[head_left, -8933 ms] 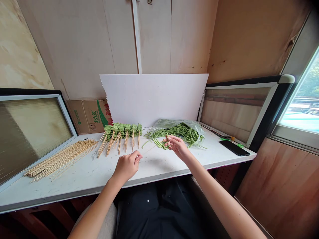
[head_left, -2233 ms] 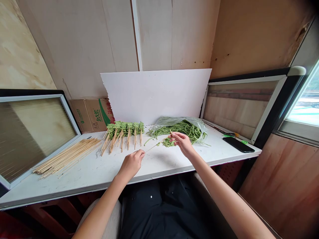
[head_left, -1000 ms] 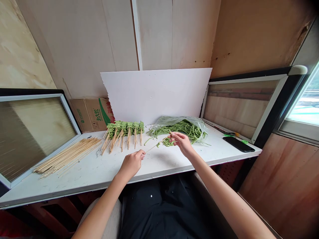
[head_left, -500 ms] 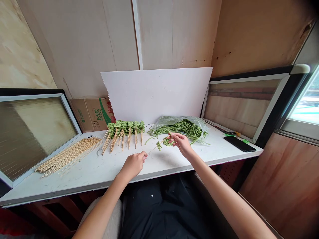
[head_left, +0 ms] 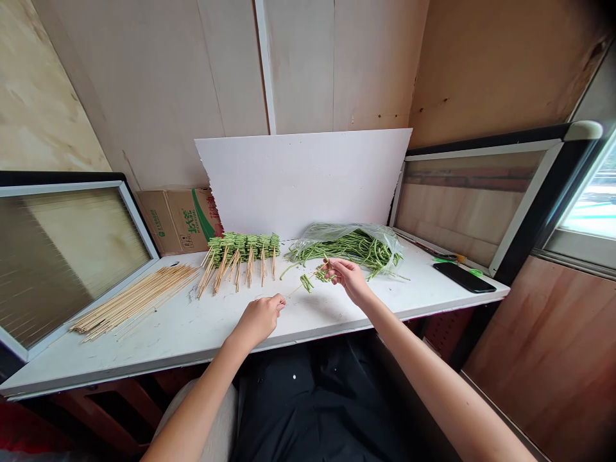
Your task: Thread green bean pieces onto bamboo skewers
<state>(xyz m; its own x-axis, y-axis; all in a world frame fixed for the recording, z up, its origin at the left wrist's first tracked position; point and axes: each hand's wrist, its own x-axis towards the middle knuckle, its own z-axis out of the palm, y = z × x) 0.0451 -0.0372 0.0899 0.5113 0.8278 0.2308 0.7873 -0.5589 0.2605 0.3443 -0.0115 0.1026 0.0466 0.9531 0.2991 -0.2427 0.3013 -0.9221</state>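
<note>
My left hand is closed on the lower end of a thin wooden skewer, which slants up to the right above the table. Pieces of green bean are threaded across the skewer between my hands. At its upper end, my right hand pinches another piece of green bean against the stick. Behind and below the right fingers lies a small heap of cut beans, partly hidden. Long uncut green beans spill from a clear plastic bag just beyond that hand.
Stacked bean skewers stand at the back left, sticks toward me. Loose bare skewers lie in a pile on the table at left. A black phone rests at right. Behind are a cardboard box and a white board.
Both hands stay almost in place. The threaded bean pieces have tilted slightly and shifted a little to the left, and the right fingers have moved slightly on the piece they pinch.
</note>
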